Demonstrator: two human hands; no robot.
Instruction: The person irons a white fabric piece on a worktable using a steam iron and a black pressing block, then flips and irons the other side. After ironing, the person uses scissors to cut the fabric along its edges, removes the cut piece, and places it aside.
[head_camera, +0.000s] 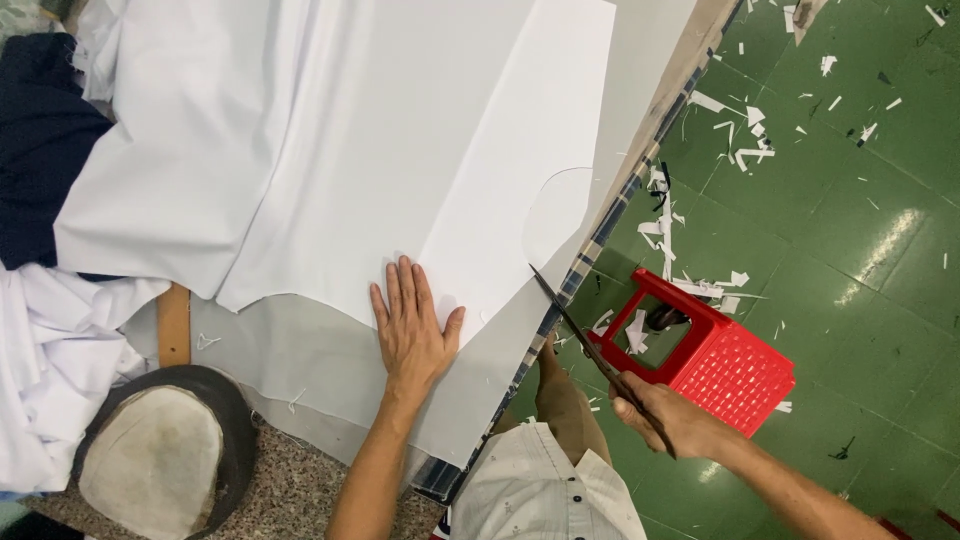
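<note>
1. Glossy green tiled floor (860, 250), strewn with small white offcuts (745, 130), catching bright light.
2. Red plastic stool (735, 370) standing just beside the grey-topped worktable (300, 360) with checked edging.

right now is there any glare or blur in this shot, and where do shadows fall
Head view: sharp overall; glare streak on the green floor; soft shadow beside the left hand on the white cloth; the scissors in the right hand look slightly soft.
</note>
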